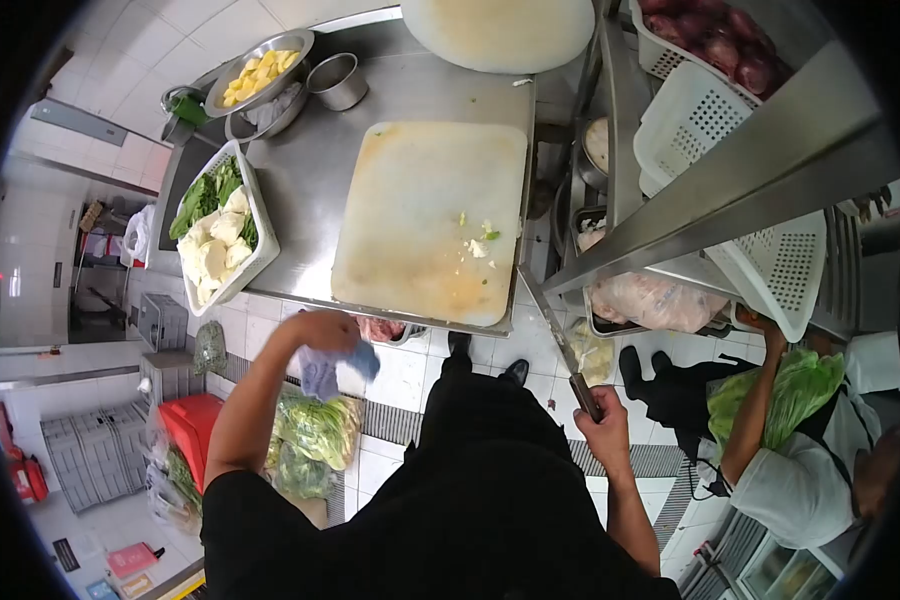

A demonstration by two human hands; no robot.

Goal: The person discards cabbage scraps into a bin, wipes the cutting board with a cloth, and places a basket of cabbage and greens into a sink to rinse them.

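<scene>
In my right hand (606,432) is a knife (560,340), gripped by its dark handle, its long blade slanting up toward the table's corner. My left hand (322,332) is closed on a bluish cloth (322,372), which hangs down, slightly blurred, in front of the table edge. A large, worn white cutting board (430,215) lies on the steel table, with pale and green scraps (478,245) near its right side. Left of the board stands a white basket (262,225) with cauliflower pieces (215,245) and green leaves (210,195).
A steel bowl of yellow chunks (260,78) and a steel pot (338,84) stand at the back left. On the right, a metal rack post (730,190) crosses near white baskets (690,120). A co-worker (800,480) holds leafy greens. Bagged vegetables (310,440) lie on the floor.
</scene>
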